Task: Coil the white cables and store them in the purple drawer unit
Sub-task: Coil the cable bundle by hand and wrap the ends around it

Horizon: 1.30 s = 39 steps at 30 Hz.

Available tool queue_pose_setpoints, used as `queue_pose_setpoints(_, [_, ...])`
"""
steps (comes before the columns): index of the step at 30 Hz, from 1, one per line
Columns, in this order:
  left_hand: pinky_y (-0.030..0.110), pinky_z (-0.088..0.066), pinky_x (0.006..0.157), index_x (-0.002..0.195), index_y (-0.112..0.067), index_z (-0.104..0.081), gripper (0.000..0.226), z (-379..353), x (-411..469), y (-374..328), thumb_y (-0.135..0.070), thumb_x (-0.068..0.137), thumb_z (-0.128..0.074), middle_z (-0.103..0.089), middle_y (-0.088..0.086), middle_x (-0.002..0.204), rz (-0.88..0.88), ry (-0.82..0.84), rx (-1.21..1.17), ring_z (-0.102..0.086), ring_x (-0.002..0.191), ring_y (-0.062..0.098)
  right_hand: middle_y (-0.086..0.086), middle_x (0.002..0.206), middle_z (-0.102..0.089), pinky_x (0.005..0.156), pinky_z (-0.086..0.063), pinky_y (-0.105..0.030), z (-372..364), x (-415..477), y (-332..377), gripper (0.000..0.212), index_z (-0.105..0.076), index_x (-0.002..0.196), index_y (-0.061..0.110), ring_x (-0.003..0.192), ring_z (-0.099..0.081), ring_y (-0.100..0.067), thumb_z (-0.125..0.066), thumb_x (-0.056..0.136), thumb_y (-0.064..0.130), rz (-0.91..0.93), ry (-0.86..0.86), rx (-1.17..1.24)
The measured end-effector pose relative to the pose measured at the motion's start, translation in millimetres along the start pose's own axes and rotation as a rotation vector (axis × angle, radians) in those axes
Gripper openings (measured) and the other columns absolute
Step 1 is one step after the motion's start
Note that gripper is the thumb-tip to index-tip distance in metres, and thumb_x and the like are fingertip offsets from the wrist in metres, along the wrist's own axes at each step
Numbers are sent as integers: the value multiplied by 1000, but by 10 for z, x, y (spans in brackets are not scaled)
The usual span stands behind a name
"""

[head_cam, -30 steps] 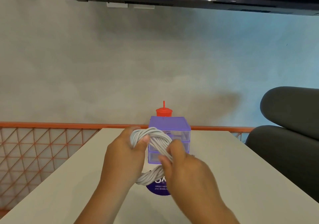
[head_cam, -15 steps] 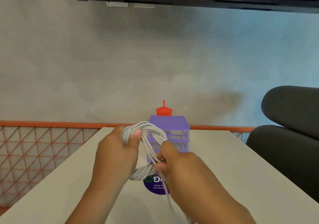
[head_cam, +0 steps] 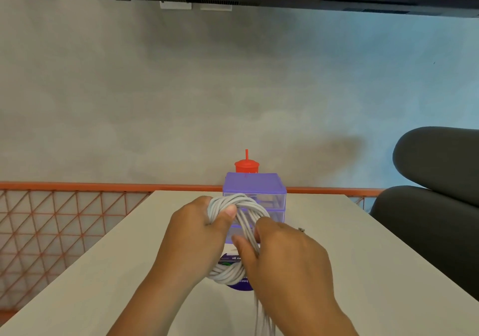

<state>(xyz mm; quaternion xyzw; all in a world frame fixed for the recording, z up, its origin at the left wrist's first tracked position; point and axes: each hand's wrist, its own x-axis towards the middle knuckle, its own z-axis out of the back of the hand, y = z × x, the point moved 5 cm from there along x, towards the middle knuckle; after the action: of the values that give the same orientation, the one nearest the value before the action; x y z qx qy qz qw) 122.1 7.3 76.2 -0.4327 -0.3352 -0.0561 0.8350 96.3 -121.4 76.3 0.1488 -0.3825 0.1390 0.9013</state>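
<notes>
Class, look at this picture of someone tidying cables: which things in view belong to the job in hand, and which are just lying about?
Part of the job:
- bundle of white cable, gripped by the left hand and right hand
- purple plastic drawer unit

Just lying about:
- red cup with straw behind the unit
- round purple sticker on the pale table
- dark grey chair
- orange mesh railing

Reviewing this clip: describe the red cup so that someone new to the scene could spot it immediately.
Start at the pale table and follow it to its far edge by the grey wall. There the purple drawer unit stands, and the red cup peeks out right behind it. It alone is red, with a straw rising from its lid.
</notes>
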Motion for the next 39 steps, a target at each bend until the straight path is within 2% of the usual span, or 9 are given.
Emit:
queue_pose_setpoints(3, [8,-35,55,90,-25,-63,12,10,12,-23,-32,90,-53,-61,-14,77,2,37,4,-57,72,3,6,44,-51,38,-8,-15,-72,-4,4,25,-53,60,27,31,-42,-12,-60,56,51,7,-50,0])
queue_pose_setpoints(7, [11,-33,53,84,-28,-60,10,30,23,-31,-32,90,-54,-61,-13,74,8,114,19,-56,68,3,11,66,-64,40,-37,-18,-142,-50,-30,50,-48,105,34,52,-60,-9,-70,63,48,-15,80,127])
queue_pose_setpoints(12, [12,-28,38,74,-22,-59,18,62,35,22,-28,90,-55,-48,-14,36,93,196,-134,-44,35,0,12,109,-56,84,-47,-24,-101,-17,-61,49,-33,133,46,100,-53,-11,-52,87,42,-11,84,306])
queue_pose_setpoints(16, [10,-27,37,78,-19,-62,15,12,24,-6,-21,91,-56,-44,-15,34,79,233,-235,-41,32,2,11,94,-49,81,-44,-18,-257,-3,-80,47,-44,128,46,90,-50,-8,-58,86,31,-91,189,415])
queue_pose_setpoints(20, [8,-28,37,79,-20,-61,13,-83,-13,-18,-18,90,-56,-48,-18,37,100,225,-272,-45,34,-2,9,107,-34,84,-45,-21,-300,-25,-113,58,-40,129,43,104,-47,-12,-50,85,6,-101,192,422])
queue_pose_setpoints(25, [5,-39,59,103,-40,-49,22,-158,-57,-54,-27,87,-59,-60,-21,86,-10,102,-119,-56,71,-3,1,109,-39,82,-46,-29,-265,15,-220,39,-51,116,25,96,-47,-18,-47,83,6,-173,318,432])
queue_pose_setpoints(28, [7,-40,59,88,-37,-54,8,-173,-96,-121,-30,88,-58,-62,-18,78,-102,117,18,-58,74,5,2,101,-40,66,-41,-18,-311,3,-215,25,-56,102,25,83,-46,-13,-44,86,10,-163,351,481])
queue_pose_setpoints(32, [6,-37,54,68,-39,-51,24,-123,-69,-87,-27,87,-59,-57,-30,61,-100,217,21,-54,64,-7,2,73,-51,55,-36,-17,-293,18,-282,17,-56,69,19,61,-47,-9,-51,86,21,-101,464,548])
queue_pose_setpoints(39, [9,-27,35,68,-16,-57,24,-167,-155,-134,-12,91,-53,-45,-9,34,185,560,-418,-37,27,4,-21,79,-46,46,-24,-20,-202,-30,-499,39,-57,92,-10,57,-32,-15,-61,73,23,-208,800,1013])
